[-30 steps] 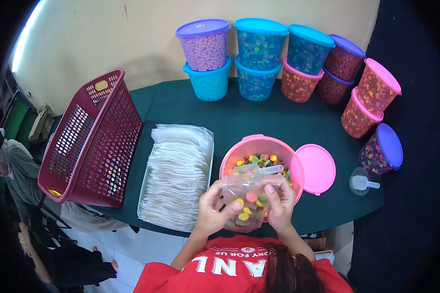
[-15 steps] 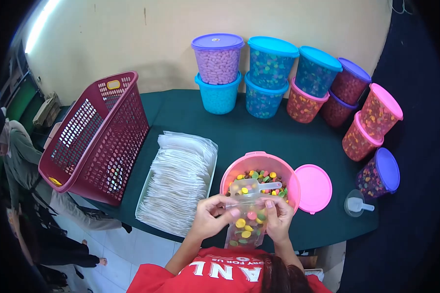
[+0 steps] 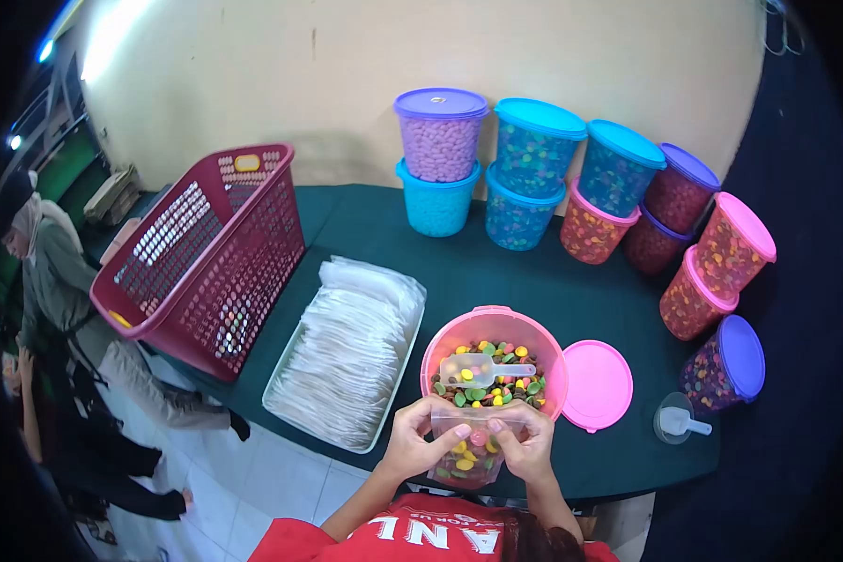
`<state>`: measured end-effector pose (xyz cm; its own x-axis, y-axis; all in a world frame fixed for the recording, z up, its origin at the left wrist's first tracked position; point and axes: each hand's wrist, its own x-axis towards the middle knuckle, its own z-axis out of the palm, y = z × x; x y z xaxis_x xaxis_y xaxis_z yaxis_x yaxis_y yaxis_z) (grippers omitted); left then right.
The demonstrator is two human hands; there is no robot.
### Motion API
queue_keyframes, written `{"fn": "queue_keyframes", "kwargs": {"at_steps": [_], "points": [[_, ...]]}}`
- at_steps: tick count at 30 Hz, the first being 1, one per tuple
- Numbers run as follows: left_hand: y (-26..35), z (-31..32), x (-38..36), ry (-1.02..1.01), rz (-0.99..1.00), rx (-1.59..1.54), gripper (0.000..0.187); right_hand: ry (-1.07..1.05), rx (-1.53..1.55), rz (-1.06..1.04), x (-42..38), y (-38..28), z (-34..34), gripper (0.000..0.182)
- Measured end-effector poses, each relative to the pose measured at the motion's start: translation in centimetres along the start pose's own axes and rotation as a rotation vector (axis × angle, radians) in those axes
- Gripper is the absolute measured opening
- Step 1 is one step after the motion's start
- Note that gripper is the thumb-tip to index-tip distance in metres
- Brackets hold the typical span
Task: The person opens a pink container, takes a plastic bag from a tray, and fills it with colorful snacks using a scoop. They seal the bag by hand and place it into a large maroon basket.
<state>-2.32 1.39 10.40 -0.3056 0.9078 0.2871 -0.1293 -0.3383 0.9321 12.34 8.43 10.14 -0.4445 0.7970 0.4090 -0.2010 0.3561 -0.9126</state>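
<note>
A clear pouch point(image 3: 465, 463) with yellow, green and pink candies inside hangs between my two hands near the table's front edge. My left hand point(image 3: 421, 438) pinches its upper left side, and my right hand point(image 3: 526, 440) pinches the upper right. Just beyond them stands a pink tub point(image 3: 563, 361) of colourful candies, with a clear scoop point(image 3: 478, 371) lying on top of the candies. The pink lid point(image 3: 598, 386) lies flat to the right of the tub. Left of the tub, a light tray point(image 3: 381, 426) holds a stack of empty clear pouches point(image 3: 351, 351).
A maroon basket point(image 3: 244, 267) stands at the left. Stacked lidded tubs point(image 3: 534, 150) line the back and right. A small bowl point(image 3: 663, 426) with a white scoop point(image 3: 688, 424) sits at the right edge. Other people point(image 3: 61, 272) are at the far left.
Both hands have moved closer together along the pouch's top edge. The pouch has come away from over the tub, showing more candies and the scoop. The camera view has shifted slightly.
</note>
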Motion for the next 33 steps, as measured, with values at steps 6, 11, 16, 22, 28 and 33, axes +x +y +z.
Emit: {"fn": "queue_keyframes", "kwargs": {"at_steps": [6,11,16,22,28,33], "points": [[-0.4,-1.7,1.9,-0.154,0.064,0.269,0.01,0.08,-0.027,-0.026,0.2,0.6,1.3,0.01],[0.1,-2.8,3.1,-0.224,0.042,0.21,0.007,0.055,0.121,0.091,0.7,-0.3,2.3,0.01],[-0.3,-3.2,3.7,-0.283,-0.012,0.049,0.008,0.045,0.104,0.07,1.3,0.2,3.3,0.011],[0.2,-2.4,4.1,-0.251,-0.1,0.058,0.007,0.078,0.078,0.093,1.7,0.3,2.9,0.01],[-0.9,-1.2,4.3,-0.225,-0.081,0.063,0.013,0.116,0.086,0.13,1.9,0.0,1.9,0.01],[-1.3,0.4,4.9,-0.242,0.011,0.143,0.015,0.178,-0.025,0.027,1.7,0.0,0.6,0.011]]}}
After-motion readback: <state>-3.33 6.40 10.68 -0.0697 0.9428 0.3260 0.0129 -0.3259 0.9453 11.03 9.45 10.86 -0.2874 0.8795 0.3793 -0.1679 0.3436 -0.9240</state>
